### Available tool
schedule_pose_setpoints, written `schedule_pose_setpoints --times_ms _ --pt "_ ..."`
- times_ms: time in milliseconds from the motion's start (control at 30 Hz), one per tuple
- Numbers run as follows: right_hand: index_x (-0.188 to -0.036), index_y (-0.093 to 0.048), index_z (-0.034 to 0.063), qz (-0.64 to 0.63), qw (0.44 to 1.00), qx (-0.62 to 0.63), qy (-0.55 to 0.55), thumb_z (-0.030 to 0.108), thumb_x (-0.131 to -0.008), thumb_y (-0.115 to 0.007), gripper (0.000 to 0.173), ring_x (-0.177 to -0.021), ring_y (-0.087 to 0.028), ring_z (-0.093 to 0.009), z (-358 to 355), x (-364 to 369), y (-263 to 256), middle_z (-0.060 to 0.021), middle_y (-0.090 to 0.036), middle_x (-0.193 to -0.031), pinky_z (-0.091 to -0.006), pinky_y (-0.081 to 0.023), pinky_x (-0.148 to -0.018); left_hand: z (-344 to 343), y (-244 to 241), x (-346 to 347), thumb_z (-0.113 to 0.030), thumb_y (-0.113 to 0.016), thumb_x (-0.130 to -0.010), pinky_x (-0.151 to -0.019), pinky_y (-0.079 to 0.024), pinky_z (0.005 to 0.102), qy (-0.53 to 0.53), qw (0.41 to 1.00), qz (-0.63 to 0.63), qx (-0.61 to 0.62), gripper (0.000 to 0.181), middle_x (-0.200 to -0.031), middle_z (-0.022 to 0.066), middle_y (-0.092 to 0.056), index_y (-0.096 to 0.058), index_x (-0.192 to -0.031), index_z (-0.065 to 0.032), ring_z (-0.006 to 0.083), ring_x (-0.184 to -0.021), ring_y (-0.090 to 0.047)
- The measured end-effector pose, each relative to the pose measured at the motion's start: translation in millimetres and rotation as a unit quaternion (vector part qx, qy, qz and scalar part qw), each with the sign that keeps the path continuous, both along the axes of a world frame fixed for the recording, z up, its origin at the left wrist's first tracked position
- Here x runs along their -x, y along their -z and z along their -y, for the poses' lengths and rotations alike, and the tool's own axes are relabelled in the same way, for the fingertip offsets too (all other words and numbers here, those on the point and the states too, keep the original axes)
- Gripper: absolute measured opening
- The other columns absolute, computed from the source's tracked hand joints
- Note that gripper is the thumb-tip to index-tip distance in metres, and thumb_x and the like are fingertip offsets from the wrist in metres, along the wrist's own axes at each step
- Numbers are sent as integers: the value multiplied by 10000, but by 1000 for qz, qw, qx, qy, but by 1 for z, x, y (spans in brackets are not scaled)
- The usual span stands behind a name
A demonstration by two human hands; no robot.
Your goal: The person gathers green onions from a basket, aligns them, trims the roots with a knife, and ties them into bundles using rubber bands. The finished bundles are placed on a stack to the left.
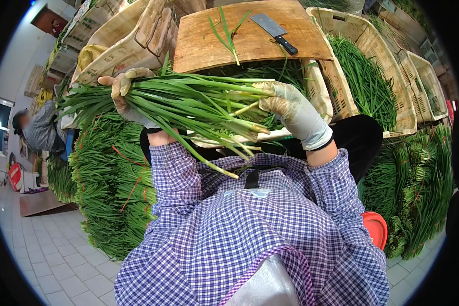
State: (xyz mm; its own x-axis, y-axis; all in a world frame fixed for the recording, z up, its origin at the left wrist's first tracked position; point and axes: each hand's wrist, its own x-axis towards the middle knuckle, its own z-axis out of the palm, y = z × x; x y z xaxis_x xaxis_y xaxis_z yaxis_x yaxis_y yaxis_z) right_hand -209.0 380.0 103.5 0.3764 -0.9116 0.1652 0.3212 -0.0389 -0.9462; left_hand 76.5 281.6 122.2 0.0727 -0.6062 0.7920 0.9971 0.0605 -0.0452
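A loose bunch of long green garlic chives (183,95) lies across both my hands, above a plastic crate (317,91) in front of me. My left hand (128,91), in a soiled glove, is closed around the leafy part. At the pale stem ends, my gloved right hand (287,105) has its fingers on some stems. Several stems hang down towards my lap. Beyond the bunch, a wooden board (199,38) rests over the crate, bearing a cleaver (275,32) with a black handle and a few loose stalks (229,36).
Crates (118,53) stand at the upper left, and a crate of greens (367,80) at the right. Tied bundles (111,183) are piled at my left and more (413,191) at my right, near a red lid (375,229). A person (44,128) is at the far left.
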Motion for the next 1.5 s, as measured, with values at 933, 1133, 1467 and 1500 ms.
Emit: schedule_pose_setpoints --times_ms 933,1133,1467,1500 --pt "-1015 -692 -44 -49 995 -63 56 109 -877 -714 207 -767 -646 -94 -9 -11 -17 -65 -710 -893 -243 -538 -702 -13 -15 16 -20 -625 -857 -944 -426 276 6 996 76 -35 373 -866 -57 -594 -638 -1212 -133 84 -807 -550" --pt "-1006 -688 -34 77 974 -192 91 67 -905 -645 150 -750 -678 -130 -17 -25 -15 -89 -714 -901 -252 -567 -694 -12 -24 16 -43 -602 -895 -913 -428 276 22 997 71 4 375 -847 -55 -585 -620 -1254 -154 79 -799 -534" --pt "-986 -648 -50 -190 977 -76 59 65 -943 -567 148 -598 -610 -100 -11 3 12 -73 -689 -788 -236 -509 -549 -11 -38 5 -5 -643 -844 -920 -475 256 28 997 59 42 349 -830 -36 -622 -635 -1185 -80 80 -790 -602" --pt "-989 -642 -46 -153 982 -83 76 71 -945 -572 144 -585 -602 -97 -10 6 14 -68 -684 -776 -232 -500 -535 -10 -39 4 1 -646 -839 -922 -480 257 15 997 52 48 362 -827 -37 -621 -630 -1190 -85 81 -796 -606"
